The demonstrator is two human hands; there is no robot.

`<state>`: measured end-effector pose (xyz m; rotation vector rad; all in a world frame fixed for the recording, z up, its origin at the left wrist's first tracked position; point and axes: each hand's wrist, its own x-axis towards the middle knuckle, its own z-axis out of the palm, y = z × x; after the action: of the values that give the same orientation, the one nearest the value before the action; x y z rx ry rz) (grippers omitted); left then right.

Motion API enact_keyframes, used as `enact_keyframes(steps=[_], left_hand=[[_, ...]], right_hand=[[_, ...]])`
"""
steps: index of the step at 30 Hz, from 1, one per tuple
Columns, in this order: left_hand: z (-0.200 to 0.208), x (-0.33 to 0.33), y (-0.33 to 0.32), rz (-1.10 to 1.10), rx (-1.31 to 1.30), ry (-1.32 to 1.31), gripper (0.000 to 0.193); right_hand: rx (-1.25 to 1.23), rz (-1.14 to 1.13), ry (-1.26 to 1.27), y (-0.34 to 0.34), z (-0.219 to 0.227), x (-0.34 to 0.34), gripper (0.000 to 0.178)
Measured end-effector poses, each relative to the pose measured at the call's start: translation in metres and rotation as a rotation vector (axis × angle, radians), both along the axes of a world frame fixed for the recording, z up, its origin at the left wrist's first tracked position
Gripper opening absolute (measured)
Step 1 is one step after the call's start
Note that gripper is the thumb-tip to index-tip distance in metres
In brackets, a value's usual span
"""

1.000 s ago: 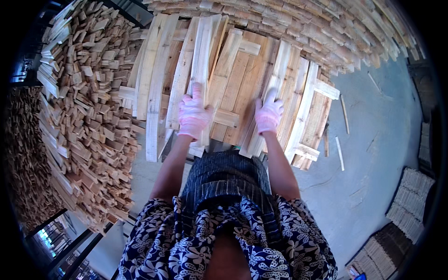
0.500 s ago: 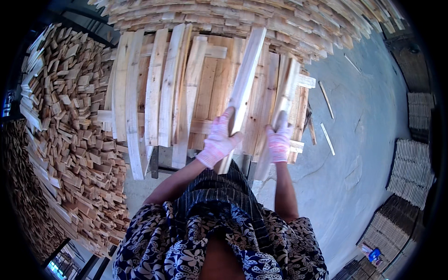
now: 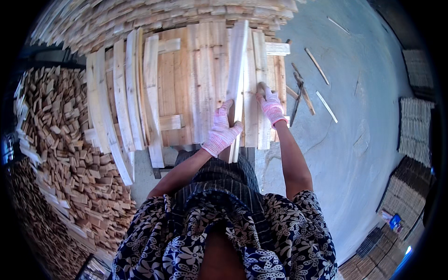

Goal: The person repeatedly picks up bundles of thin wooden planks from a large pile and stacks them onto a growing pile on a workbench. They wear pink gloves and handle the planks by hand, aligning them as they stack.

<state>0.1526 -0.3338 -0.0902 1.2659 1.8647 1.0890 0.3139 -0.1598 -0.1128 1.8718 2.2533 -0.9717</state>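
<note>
My left hand (image 3: 223, 131), in a pink-and-white knit glove, is closed around the lower part of a pale wooden board (image 3: 239, 60). That board is raised at a slant above a row of flat boards (image 3: 200, 84). My right hand (image 3: 271, 105), gloved the same way, has its fingers on a narrow board (image 3: 260, 112) near the right end of the row. The undersides of its fingers are partly hidden. Crosspieces (image 3: 278, 49) stick out beneath the row at the right.
Several loose boards (image 3: 121, 88) lie across the row's left side. Cut wood is heaped at the left (image 3: 70, 140) and stacked along the far side (image 3: 163, 18). Wood strips (image 3: 317, 66) lie on the grey floor (image 3: 345, 154); slatted stacks (image 3: 415, 130) stand at the far right.
The board in my right hand has come down onto the row, and that hand has moved forward along it. My left hand keeps its board. The whole view has turned slightly.
</note>
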Motion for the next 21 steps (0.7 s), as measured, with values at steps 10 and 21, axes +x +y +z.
enact_keyframes(steps=[10,21], left_hand=[[0.063,0.048,0.052,-0.547,-0.322,-0.064,0.064],[0.038,-0.233,-0.105,0.562,-0.687,0.999,0.079]], right_hand=[[0.025,-0.275,0.411,0.035,0.031,0.036,0.085],[0.023,-0.083,0.074,0.079,-0.027,0.020,0.074]])
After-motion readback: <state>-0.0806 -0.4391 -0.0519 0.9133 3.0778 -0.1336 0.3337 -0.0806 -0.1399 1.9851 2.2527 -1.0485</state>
